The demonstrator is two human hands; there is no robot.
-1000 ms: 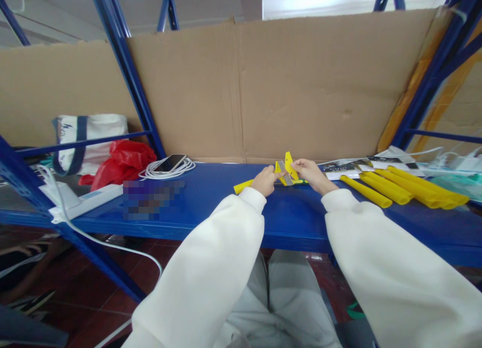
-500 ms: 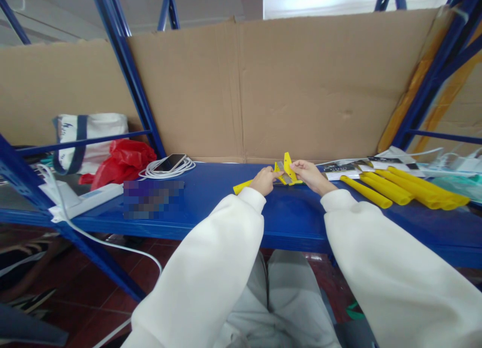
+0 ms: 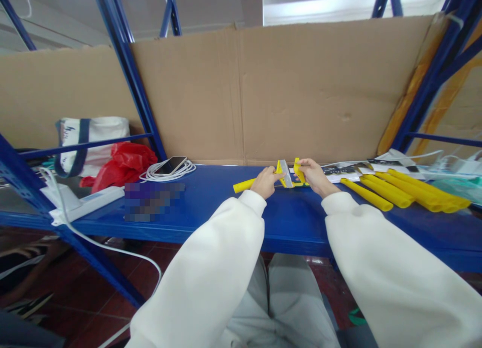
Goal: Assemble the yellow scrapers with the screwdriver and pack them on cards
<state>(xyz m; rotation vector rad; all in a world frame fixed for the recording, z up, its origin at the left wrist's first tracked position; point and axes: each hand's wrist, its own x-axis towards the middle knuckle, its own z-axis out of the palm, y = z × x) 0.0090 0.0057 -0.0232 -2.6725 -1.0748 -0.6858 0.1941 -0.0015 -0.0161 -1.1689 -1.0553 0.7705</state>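
Observation:
My left hand (image 3: pixel 264 182) is closed, its fingers pinching a small yellow piece with a grey flat plate (image 3: pixel 285 173) standing on its right side. A few centimetres to the right, my right hand (image 3: pixel 315 176) is also closed, gripping a separate-looking flat yellow plastic piece (image 3: pixel 299 170) between thumb and fingers. Below them a further yellow part (image 3: pixel 289 185) shows; whether it joins either piece I cannot tell. Out from behind my left hand, a yellow tube (image 3: pixel 243 186) lies on the blue shelf (image 3: pixel 211 187).
Several yellow tubes (image 3: pixel 399 192) lie in a row on the right, in front of black-and-white packets (image 3: pixel 341 173). To the left are a phone (image 3: pixel 171 164) on a coiled white cable (image 3: pixel 150 175), a white power strip (image 3: pixel 100 200) and a red bag (image 3: pixel 126 162). Cardboard (image 3: pixel 293 92) walls the back.
My right hand has shifted slightly right with its yellow piece, widening the gap to the grey plate, which now shows more fully. My left hand has stayed nearly in place.

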